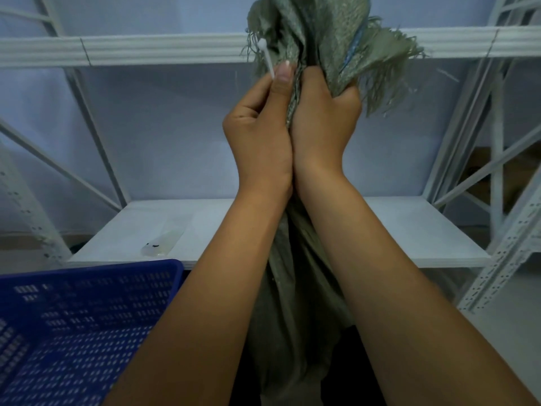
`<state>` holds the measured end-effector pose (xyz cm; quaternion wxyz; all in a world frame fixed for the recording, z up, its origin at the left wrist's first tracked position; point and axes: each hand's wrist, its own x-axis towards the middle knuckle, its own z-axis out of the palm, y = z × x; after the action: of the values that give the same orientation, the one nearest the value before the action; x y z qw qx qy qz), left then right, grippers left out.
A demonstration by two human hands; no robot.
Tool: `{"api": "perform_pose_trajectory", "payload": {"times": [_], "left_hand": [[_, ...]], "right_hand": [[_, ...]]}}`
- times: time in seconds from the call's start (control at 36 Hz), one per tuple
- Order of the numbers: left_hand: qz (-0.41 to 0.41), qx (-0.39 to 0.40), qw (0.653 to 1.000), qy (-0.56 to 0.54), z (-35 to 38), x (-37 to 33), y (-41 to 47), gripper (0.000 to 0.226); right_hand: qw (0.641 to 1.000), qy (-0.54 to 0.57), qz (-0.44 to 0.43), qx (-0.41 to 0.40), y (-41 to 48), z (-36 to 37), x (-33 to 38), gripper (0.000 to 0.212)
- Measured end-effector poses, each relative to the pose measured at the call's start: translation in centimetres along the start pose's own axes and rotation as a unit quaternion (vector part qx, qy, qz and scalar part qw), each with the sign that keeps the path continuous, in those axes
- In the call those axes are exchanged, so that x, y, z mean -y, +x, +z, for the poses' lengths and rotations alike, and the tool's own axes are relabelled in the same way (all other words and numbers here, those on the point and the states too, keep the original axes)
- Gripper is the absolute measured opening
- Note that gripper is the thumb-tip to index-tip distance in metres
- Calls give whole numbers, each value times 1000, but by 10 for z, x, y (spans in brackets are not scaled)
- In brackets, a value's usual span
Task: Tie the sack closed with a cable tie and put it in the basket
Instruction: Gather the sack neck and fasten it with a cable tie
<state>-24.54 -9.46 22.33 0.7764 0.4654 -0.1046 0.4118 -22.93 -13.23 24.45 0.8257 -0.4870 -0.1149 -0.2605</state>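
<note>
Seemingly unlabelled sack (310, 33); white cable tie (268, 60)

We see a white shelf board (380, 230) across the middle of the frame; a clear plastic sleeve (167, 238) lies flat on its left part, near the front edge.

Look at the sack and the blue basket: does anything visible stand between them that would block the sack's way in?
Nothing visible does. The sack hangs from both hands, left hand and right hand, just right of the basket, whose open top shows only its perforated walls and floor.
</note>
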Motion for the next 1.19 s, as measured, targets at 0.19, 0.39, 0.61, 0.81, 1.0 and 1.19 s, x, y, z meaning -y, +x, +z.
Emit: {"api": "perform_pose_trajectory", "payload": {"times": [0.19, 0.39, 0.61, 0.81, 1.0, 1.19], "left_hand": [[-8, -5, 1000, -2, -2, 6, 2, 24], [-30, -14, 999, -4, -6, 15, 4, 24], [-63, -26, 997, 24, -19, 38, 5, 25], [-131, -42, 988, 70, -45, 78, -4, 18], [-237, -72, 960, 130, -82, 129, -22, 15], [-270, -79, 941, 188, -97, 172, -34, 8]], "right_hand": [[1000, -7, 1, -5, 2, -1, -8, 12], [1000, -21, 16, -14, 5, -1, -19, 14], [998, -46, 51, -16, 6, -7, -47, 15], [983, -144, 117, -5, 2, -24, -103, 19], [932, -298, 194, 66, -9, -60, -164, 29], [891, -374, 242, 90, -7, -86, -190, 35]]}}
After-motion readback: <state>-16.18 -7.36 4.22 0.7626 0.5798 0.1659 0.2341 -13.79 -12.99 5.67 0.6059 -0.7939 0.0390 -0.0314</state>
